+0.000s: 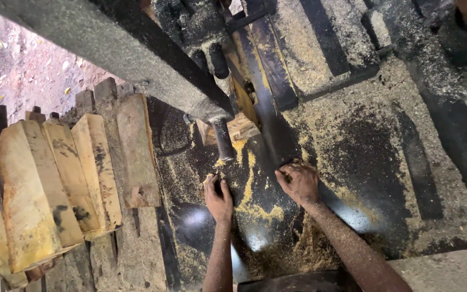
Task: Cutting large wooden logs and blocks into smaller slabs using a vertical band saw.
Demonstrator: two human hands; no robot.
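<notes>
2 hands (218, 196) (299, 183) flat on dusty saw table (363, 157), beside stacked planks (55, 178).

The person's two forearms are bare, with no sleeves in view and nothing worn at the wrists. No gloves cover the hands, and no rings, watch or bands show on either. The left hand (220, 197) and the right hand (300, 184) are both speckled with fine sawdust, which also clings thickly along the right forearm and more lightly along the left one. The fingernails look short and dusty.
</notes>
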